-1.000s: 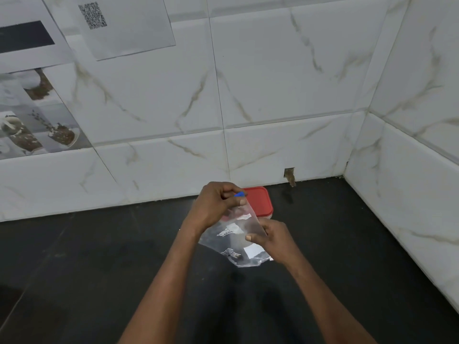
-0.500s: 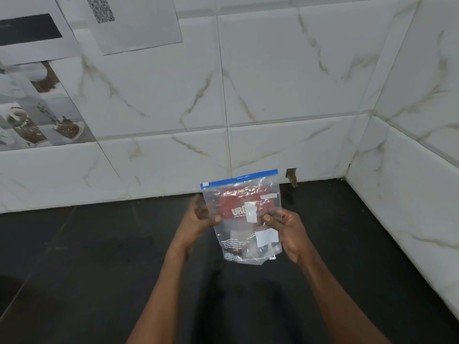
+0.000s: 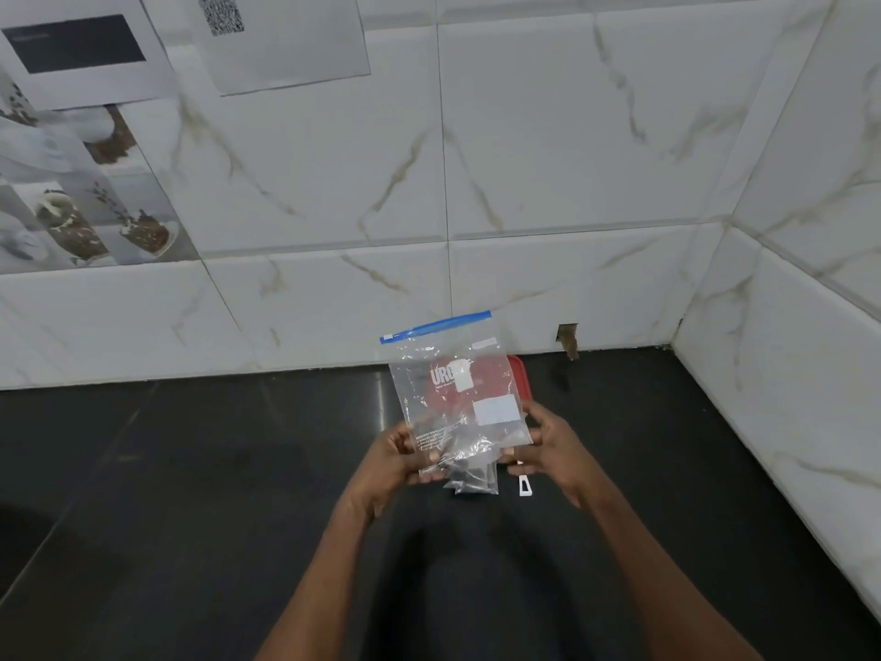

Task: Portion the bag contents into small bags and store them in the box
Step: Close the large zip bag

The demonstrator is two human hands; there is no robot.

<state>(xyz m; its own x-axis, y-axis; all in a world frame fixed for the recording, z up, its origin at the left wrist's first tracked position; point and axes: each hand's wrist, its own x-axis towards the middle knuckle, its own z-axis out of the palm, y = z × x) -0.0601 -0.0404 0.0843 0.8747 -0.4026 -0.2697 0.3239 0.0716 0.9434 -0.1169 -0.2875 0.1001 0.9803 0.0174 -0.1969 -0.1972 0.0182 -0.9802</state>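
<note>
I hold a clear zip bag (image 3: 457, 398) with a blue seal strip upright above the black counter. My left hand (image 3: 405, 453) grips its lower left corner, thumb on the front. My right hand (image 3: 548, 443) holds the lower right edge with curled fingers. Small clear bags (image 3: 472, 479) bunch at the bottom of the zip bag and hang below it. Behind the bag stands a box with a red lid (image 3: 519, 379), mostly hidden and seen through the plastic.
The black counter (image 3: 190, 469) meets marble-tiled walls at the back and right, forming a corner at the far right. A small white tag (image 3: 523, 486) shows by my right hand. Papers and pictures hang on the wall at the upper left.
The bag went from crumpled between my hands to held upright and flat. Both hands have slid down from its middle to its bottom corners.
</note>
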